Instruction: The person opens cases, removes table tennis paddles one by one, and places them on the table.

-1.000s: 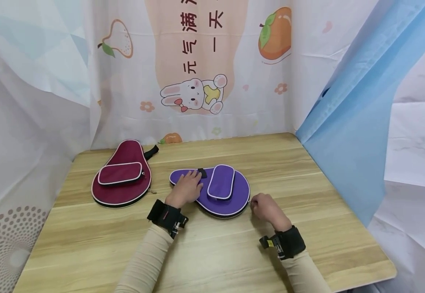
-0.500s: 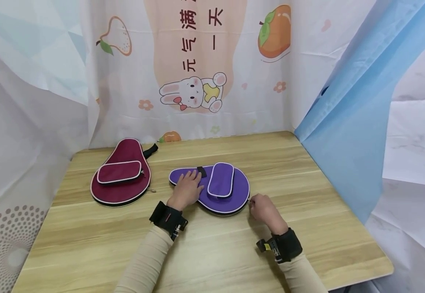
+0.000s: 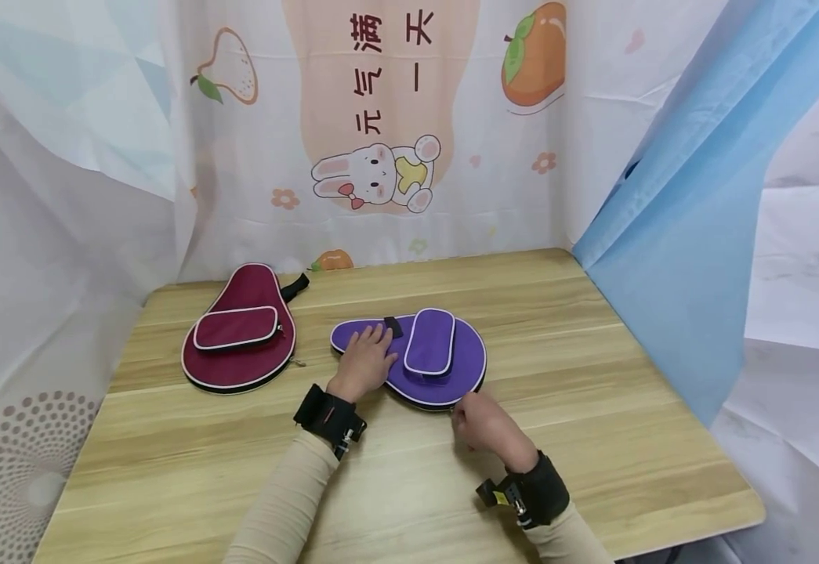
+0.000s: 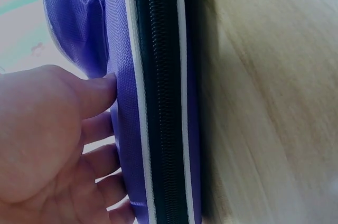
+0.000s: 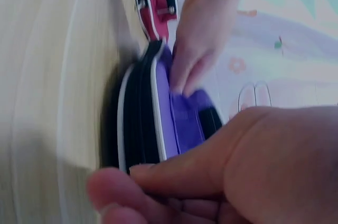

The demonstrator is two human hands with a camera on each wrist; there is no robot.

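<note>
A purple table tennis paddle case (image 3: 469,360) with white piping and a small raised pocket (image 3: 430,341) lies flat on the table. My left hand (image 3: 364,364) rests on its narrow part, fingers spread over the cloth. In the left wrist view, the case's black zipper (image 4: 162,97) runs along the side, closed where it shows. My right hand (image 3: 490,427) is at the rounded near edge; its thumb and forefinger pinch the zipper pull there, which the fingers mostly hide. The right wrist view shows this thumb (image 5: 179,174) against the case's black zipper side (image 5: 140,118).
A dark red paddle case (image 3: 240,370) of the same shape lies to the left, its black strap (image 3: 295,287) sticking out. Both sit on a wood-grain table (image 3: 592,454). A printed curtain (image 3: 240,196) hangs behind, and blue cloth (image 3: 691,274) hangs at the right.
My right hand has moved left and toward me along the purple case's rounded edge, with the zipper pull. The left hand stays on the case. The head view has shifted slightly.
</note>
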